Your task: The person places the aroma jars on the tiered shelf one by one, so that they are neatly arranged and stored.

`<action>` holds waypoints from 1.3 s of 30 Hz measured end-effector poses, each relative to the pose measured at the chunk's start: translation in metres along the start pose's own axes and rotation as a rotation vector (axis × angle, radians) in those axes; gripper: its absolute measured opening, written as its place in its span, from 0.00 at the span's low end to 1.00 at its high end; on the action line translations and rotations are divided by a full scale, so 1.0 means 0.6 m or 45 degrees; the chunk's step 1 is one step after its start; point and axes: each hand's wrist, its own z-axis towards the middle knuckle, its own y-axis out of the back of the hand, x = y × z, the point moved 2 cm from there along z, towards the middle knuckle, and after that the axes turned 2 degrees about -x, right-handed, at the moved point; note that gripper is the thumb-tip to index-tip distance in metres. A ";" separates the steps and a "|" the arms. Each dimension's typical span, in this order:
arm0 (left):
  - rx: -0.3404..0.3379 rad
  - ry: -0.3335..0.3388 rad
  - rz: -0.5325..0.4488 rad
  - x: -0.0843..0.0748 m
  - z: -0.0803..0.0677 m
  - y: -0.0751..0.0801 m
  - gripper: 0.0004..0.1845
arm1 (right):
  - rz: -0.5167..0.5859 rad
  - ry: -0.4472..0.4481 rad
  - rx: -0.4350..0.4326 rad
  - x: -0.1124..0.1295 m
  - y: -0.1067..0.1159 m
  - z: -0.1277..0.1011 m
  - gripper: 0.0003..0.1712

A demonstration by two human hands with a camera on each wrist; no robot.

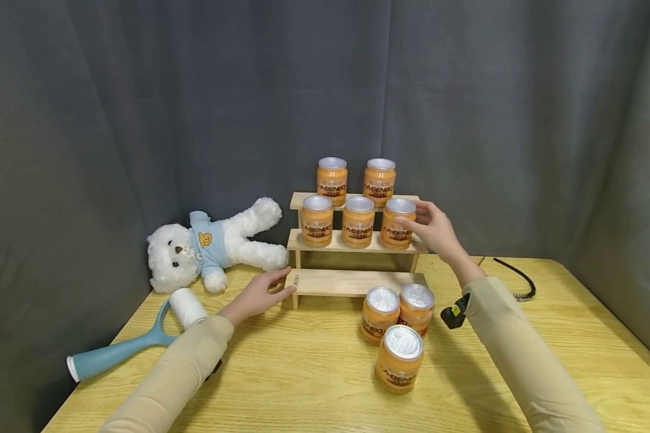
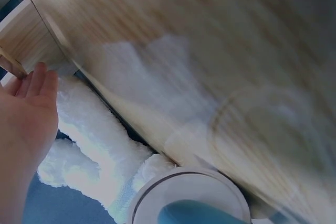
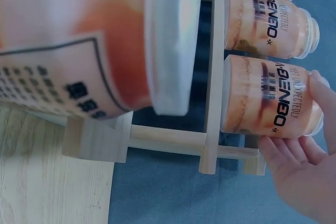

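A wooden three-step rack (image 1: 357, 282) stands on the table. My right hand (image 1: 436, 232) grips the right-hand orange jar (image 1: 396, 225) on the middle step, thumb on its front and fingers round its far side, as the right wrist view also shows. Beside it on that step are a middle jar (image 1: 357, 224) and a left jar (image 1: 316, 222). The top step bears two more jars, one left (image 1: 332, 181) and one right (image 1: 380, 182). My left hand (image 1: 259, 294), fingers extended, is at the left end of the bare lowest step.
Three orange jars stand in front of the rack at the right, the nearest jar (image 1: 399, 361) apart from the pair. A white teddy bear (image 1: 211, 243) lies left of the rack, with a blue-handled lint roller (image 1: 124, 349) nearer me. A black coiled cord (image 1: 522, 282) lies at right.
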 end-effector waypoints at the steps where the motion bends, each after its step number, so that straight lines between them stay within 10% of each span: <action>1: -0.001 0.000 -0.002 0.001 0.000 0.000 0.36 | 0.000 0.003 0.002 0.000 -0.001 0.001 0.49; 39: 0.012 0.024 -0.020 0.001 -0.001 -0.001 0.36 | -0.034 0.035 0.095 -0.019 0.015 -0.066 0.45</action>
